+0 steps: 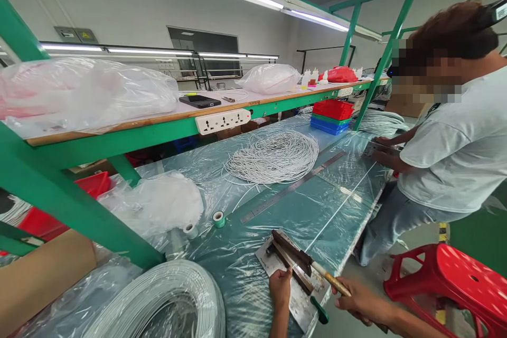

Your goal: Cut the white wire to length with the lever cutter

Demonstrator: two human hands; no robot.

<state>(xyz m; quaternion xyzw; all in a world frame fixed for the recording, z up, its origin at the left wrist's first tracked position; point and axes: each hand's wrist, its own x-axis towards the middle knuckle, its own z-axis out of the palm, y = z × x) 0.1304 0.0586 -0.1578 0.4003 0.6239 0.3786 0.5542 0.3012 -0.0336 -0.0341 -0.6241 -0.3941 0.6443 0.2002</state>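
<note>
At the near edge of the bench, the right hand (pixel 362 303) is closed around the wooden handle (pixel 330 279) of a lever cutter (pixel 295 264). The left hand (pixel 280 285) rests flat-fisted on the cutter's metal base plate (pixel 295 301); whether its fingers pinch anything cannot be told.

From the right-hand grip, the blade arm (pixel 289 251) runs up and to the left, away from the body; its long axis lies diagonally across the plate, pivot end far-left, handle end near-right. The left hand sits just left of the blade, nearer the cutting zone than the right.

A thin white wire (pixel 340 206) leads from beyond the blade toward the far right, roughly across the blade axis. Beside it lies a steel ruler (pixel 293 187), and beyond that a loose wire coil (pixel 273 156). Another person (pixel 447 158) works at the bench's far right end.
</note>
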